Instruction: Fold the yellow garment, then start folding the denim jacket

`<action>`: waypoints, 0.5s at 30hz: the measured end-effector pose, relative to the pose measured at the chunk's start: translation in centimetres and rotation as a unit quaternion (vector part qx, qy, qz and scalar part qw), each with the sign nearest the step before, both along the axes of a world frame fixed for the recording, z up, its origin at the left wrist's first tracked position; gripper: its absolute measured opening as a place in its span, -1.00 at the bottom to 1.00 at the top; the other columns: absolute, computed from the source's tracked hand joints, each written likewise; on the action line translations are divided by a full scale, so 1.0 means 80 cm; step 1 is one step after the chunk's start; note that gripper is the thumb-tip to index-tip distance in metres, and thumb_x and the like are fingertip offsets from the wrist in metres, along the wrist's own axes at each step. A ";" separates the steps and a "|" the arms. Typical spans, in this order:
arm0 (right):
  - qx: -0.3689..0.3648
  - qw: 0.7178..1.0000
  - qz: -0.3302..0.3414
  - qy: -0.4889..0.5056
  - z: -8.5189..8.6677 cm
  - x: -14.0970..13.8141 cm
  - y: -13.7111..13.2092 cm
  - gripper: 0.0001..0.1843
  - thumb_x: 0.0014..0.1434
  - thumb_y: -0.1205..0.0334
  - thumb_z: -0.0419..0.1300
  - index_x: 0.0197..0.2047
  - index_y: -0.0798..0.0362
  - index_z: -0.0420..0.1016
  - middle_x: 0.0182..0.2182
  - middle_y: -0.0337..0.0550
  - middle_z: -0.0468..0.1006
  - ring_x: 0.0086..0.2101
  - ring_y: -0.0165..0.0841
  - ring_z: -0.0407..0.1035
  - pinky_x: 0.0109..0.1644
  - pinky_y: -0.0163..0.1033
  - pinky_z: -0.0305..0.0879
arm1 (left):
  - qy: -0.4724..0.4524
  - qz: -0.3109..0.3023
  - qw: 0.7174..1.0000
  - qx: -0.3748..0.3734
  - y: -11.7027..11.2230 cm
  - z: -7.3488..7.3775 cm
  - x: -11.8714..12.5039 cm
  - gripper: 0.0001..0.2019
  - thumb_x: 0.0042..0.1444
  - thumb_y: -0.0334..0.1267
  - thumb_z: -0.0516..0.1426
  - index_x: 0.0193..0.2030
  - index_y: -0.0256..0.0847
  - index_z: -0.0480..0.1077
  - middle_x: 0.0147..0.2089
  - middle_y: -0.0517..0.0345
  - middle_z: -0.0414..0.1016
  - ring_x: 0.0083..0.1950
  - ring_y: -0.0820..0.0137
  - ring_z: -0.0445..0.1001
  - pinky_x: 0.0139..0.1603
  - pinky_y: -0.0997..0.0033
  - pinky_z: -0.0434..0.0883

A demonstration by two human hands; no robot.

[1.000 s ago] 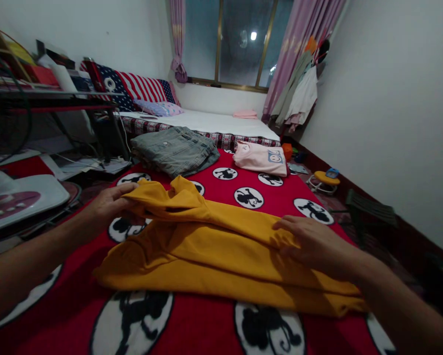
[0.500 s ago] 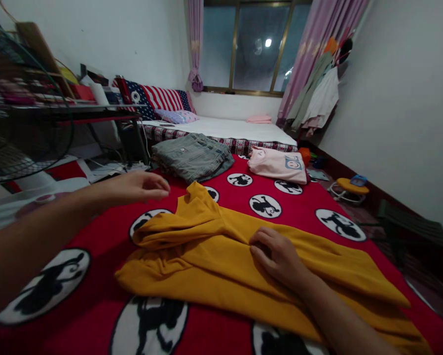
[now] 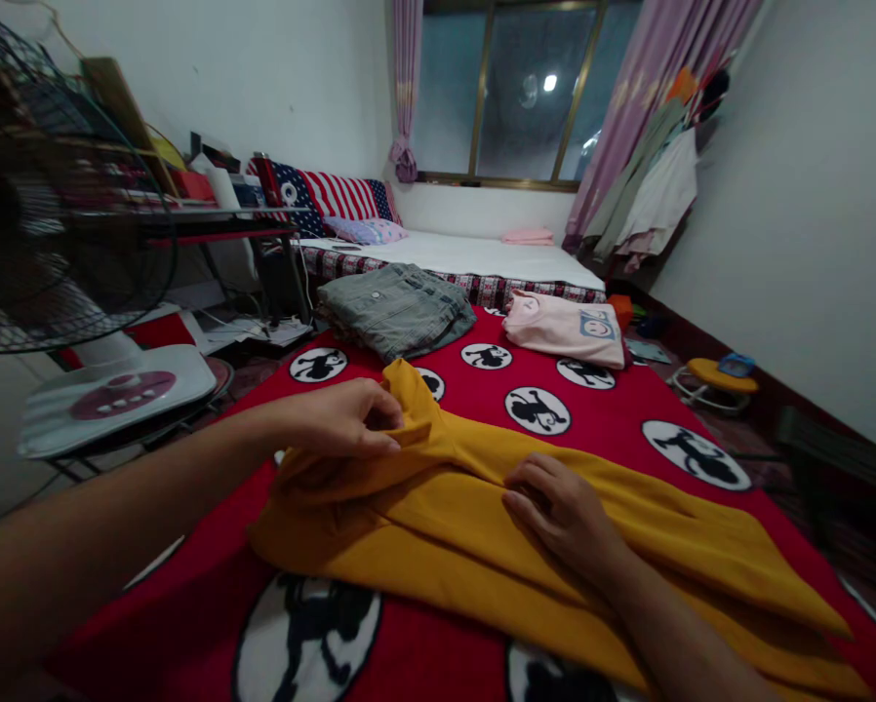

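Observation:
A mustard-yellow top (image 3: pixel 445 546) lies stretched across the red blanket (image 3: pixel 438 648), with a bunched, hood-like part at its left end. My left hand (image 3: pixel 346 417) is at that bunched end, its thumb and fingers closing on a raised fold of cloth. On the middle of the top rests my right hand (image 3: pixel 566 507), fingers curled down onto the fabric. Its fingertips press into the cloth and are partly hidden.
Folded grey-green denim (image 3: pixel 398 310) and a folded pink shirt (image 3: pixel 566 330) lie at the blanket's far side. A fan (image 3: pixel 116 385) stands at left beside a cluttered desk (image 3: pixel 225 213). At right is a yellow stool (image 3: pixel 722 375).
My left hand has moved right and down from above the blanket onto the top's bunched end. My right hand stays on the cloth. The view has shifted slightly left.

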State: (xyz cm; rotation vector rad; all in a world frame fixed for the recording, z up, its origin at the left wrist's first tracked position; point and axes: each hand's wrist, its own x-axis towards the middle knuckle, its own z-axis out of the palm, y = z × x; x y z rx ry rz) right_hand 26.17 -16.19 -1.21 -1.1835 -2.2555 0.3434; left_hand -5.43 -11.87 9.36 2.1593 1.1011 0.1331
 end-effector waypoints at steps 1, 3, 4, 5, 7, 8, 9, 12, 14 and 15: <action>-0.002 1.000 -0.001 0.000 0.000 0.000 0.000 -0.90 0.26 0.20 0.13 -0.24 0.00 0.45 -0.28 -0.16 0.46 -0.26 -0.34 0.36 -0.20 -0.25 0.22 | -0.007 -0.021 0.998 -0.060 -0.011 0.012 -0.002 -0.75 0.01 -0.09 0.20 -0.37 -0.27 0.48 -0.46 0.23 0.44 -0.45 0.44 0.35 -0.48 0.55 0.22; -0.002 1.000 -0.002 0.000 -0.001 0.000 0.001 -0.90 0.26 0.19 0.14 -0.24 0.00 0.45 -0.28 -0.16 0.47 -0.26 -0.34 0.36 -0.20 -0.25 0.22 | 0.012 -0.071 0.980 -0.187 -0.030 0.030 -0.003 -0.72 0.02 -0.05 0.22 -0.30 -0.24 0.51 -0.41 0.20 0.50 -0.42 0.41 0.41 -0.46 0.55 0.27; 0.000 1.000 -0.003 -0.001 -0.001 0.000 0.001 -0.90 0.25 0.19 0.14 -0.24 0.00 0.45 -0.28 -0.16 0.47 -0.27 -0.34 0.36 -0.20 -0.25 0.22 | 0.031 -0.087 0.968 -0.232 -0.034 0.033 -0.004 -0.71 0.01 -0.02 0.23 -0.28 -0.23 0.52 -0.38 0.17 0.53 -0.40 0.39 0.45 -0.43 0.54 0.31; 0.002 1.000 -0.004 -0.002 -0.001 0.000 0.001 -0.89 0.25 0.18 0.14 -0.25 0.00 0.46 -0.29 -0.16 0.47 -0.27 -0.34 0.36 -0.21 -0.25 0.22 | 0.048 -0.092 0.962 -0.254 -0.033 0.033 -0.004 -0.69 0.01 0.00 0.23 -0.28 -0.22 0.53 -0.37 0.14 0.55 -0.38 0.37 0.48 -0.41 0.53 0.34; 0.004 1.000 -0.003 -0.004 -0.001 0.000 0.002 -0.89 0.25 0.18 0.14 -0.25 0.00 0.46 -0.30 -0.16 0.47 -0.28 -0.34 0.36 -0.23 -0.26 0.22 | 0.063 -0.049 0.974 -0.213 -0.018 0.020 -0.006 -0.66 0.00 0.06 0.23 -0.33 -0.22 0.52 -0.38 0.11 0.56 -0.39 0.36 0.50 -0.42 0.52 0.36; 0.005 1.000 -0.003 -0.005 -0.001 0.000 0.002 -0.88 0.25 0.18 0.14 -0.25 0.01 0.46 -0.30 -0.16 0.47 -0.28 -0.34 0.37 -0.23 -0.26 0.22 | 0.055 -0.001 0.987 -0.154 -0.004 0.009 -0.007 -0.63 -0.01 0.09 0.22 -0.36 -0.23 0.50 -0.41 0.10 0.55 -0.42 0.37 0.49 -0.46 0.52 0.34; 0.007 1.000 -0.003 -0.005 -0.001 0.000 0.002 -0.88 0.25 0.18 0.14 -0.25 0.01 0.46 -0.30 -0.16 0.47 -0.28 -0.34 0.37 -0.23 -0.26 0.22 | 0.039 0.059 0.995 -0.077 0.014 -0.004 -0.009 -0.61 -0.02 0.12 0.21 -0.38 -0.24 0.48 -0.44 0.10 0.53 -0.44 0.38 0.48 -0.49 0.53 0.32; 0.018 1.000 -0.001 -0.004 0.000 0.000 0.001 -0.89 0.26 0.19 0.14 -0.24 0.01 0.46 -0.29 -0.15 0.47 -0.28 -0.35 0.36 -0.22 -0.26 0.23 | -0.023 0.236 0.969 0.076 0.068 -0.046 -0.012 -0.52 -0.08 0.12 0.24 -0.16 -0.24 0.45 -0.33 0.06 0.54 -0.35 0.32 0.50 -0.51 0.52 0.33; 0.025 1.000 0.001 -0.006 -0.001 0.000 0.001 -0.89 0.25 0.19 0.14 -0.23 0.01 0.46 -0.29 -0.15 0.47 -0.27 -0.34 0.37 -0.22 -0.26 0.24 | -0.055 0.298 0.947 0.109 0.093 -0.070 -0.007 -0.34 -0.12 0.10 0.26 0.07 -0.25 0.35 -0.22 0.03 0.54 -0.27 0.27 0.52 -0.43 0.46 0.39; 0.026 1.000 0.002 -0.009 -0.001 0.000 0.001 -0.89 0.25 0.20 0.14 -0.22 0.01 0.46 -0.29 -0.14 0.47 -0.27 -0.34 0.37 -0.22 -0.26 0.24 | -0.064 0.310 0.940 0.127 0.101 -0.080 -0.002 -0.26 -0.14 0.08 0.28 0.15 -0.27 0.30 -0.19 0.01 0.54 -0.24 0.25 0.52 -0.37 0.43 0.42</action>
